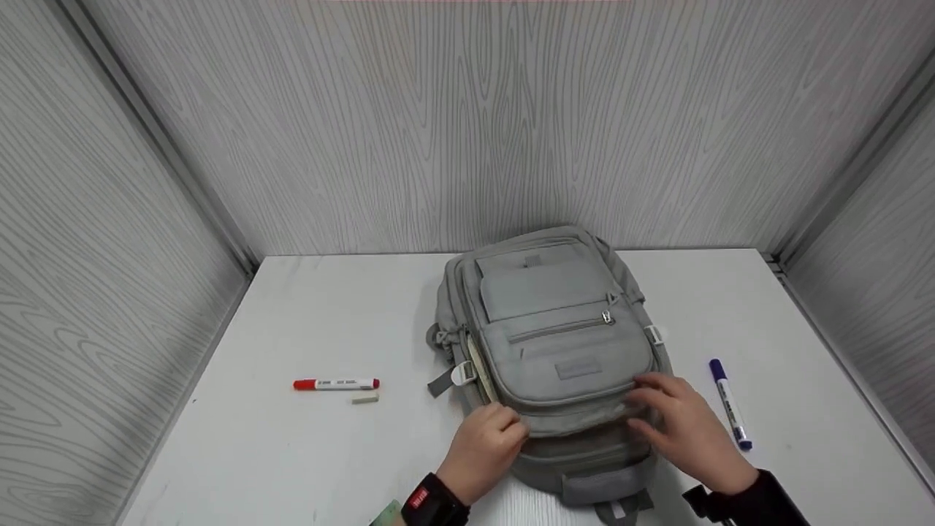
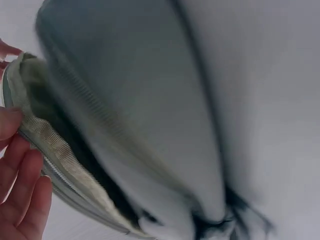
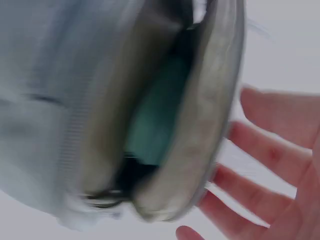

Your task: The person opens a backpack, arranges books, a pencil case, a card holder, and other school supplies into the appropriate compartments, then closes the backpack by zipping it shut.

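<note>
A grey backpack [image 1: 555, 329] lies flat on the white table [image 1: 307, 453], front side up. My left hand [image 1: 511, 427] is at the lower left corner of its front compartment, fingers curled on the opened flap edge [image 2: 45, 145], whose mesh lining shows in the left wrist view. On the compartment's lower right edge rests my right hand [image 1: 650, 398], fingers straight and spread. In the right wrist view those fingers [image 3: 265, 155] lie beside the gaping flap [image 3: 200, 130], with something teal [image 3: 155, 115] inside.
A red-capped marker [image 1: 336, 384] and a small beige piece [image 1: 364, 399] lie left of the backpack. To its right, close to my right hand, lies a blue-capped marker [image 1: 730, 403]. Grey wood-grain walls close in the table on three sides.
</note>
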{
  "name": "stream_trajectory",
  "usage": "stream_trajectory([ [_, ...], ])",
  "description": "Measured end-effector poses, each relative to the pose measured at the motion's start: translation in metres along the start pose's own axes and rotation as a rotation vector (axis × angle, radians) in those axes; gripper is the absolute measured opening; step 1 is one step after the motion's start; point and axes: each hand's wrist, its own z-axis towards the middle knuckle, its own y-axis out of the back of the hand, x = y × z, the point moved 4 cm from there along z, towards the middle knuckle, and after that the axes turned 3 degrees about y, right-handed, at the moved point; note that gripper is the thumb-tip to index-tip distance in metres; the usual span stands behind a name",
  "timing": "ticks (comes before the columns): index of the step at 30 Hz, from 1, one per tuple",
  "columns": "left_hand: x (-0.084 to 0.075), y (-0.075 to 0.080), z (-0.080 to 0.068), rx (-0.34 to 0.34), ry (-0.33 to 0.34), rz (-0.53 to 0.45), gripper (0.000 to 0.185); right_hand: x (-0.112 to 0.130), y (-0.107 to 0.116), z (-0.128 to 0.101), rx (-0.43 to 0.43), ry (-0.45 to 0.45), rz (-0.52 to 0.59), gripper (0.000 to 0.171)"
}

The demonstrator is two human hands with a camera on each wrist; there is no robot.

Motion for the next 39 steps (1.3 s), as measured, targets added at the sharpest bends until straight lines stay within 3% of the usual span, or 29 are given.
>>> stream_trajectory([
  [3,0.005,-0.004,-0.009,0.052,0.028,-0.08,0.012,-0.006,-0.009,-0.011,0.047,-0.008,0.011,0.039],
  [6,0.022,-0.003,-0.008,0.053,0.118,-0.148,0.012,-0.008,-0.012,-0.019,0.056,-0.042,0.017,0.039],
  [8,0.043,-0.001,-0.001,0.05,0.235,-0.151,0.014,-0.009,-0.013,-0.021,0.061,-0.065,0.016,0.038],
  [11,0.083,0.0,0.015,0.062,0.443,-0.073,0.018,-0.009,-0.014,-0.023,0.055,-0.086,0.016,0.038],
  [13,0.107,-0.003,0.025,0.112,0.55,-0.016,0.021,-0.009,-0.016,-0.025,0.04,-0.095,0.021,0.04],
  [15,0.124,-0.009,0.031,0.17,0.602,0.034,0.022,-0.009,-0.018,-0.026,0.024,-0.102,0.027,0.042],
  [20,0.142,-0.026,0.029,0.275,0.638,0.094,0.014,-0.005,-0.024,-0.03,-0.004,-0.09,0.045,0.045],
  [24,0.144,-0.033,0.026,0.234,0.651,0.094,0.004,-0.004,-0.029,-0.034,-0.012,-0.098,0.065,0.051],
  [31,0.133,-0.031,0.027,0.175,0.564,0.125,0.008,-0.012,-0.035,-0.044,0.055,-0.285,0.165,0.058],
  [36,0.125,-0.024,0.026,0.186,0.595,0.112,0.012,-0.014,-0.043,-0.047,0.093,-0.338,0.273,0.06],
  [39,0.12,-0.019,0.024,0.191,0.62,0.08,0.015,-0.017,-0.046,-0.049,0.078,-0.326,0.27,0.06],
])
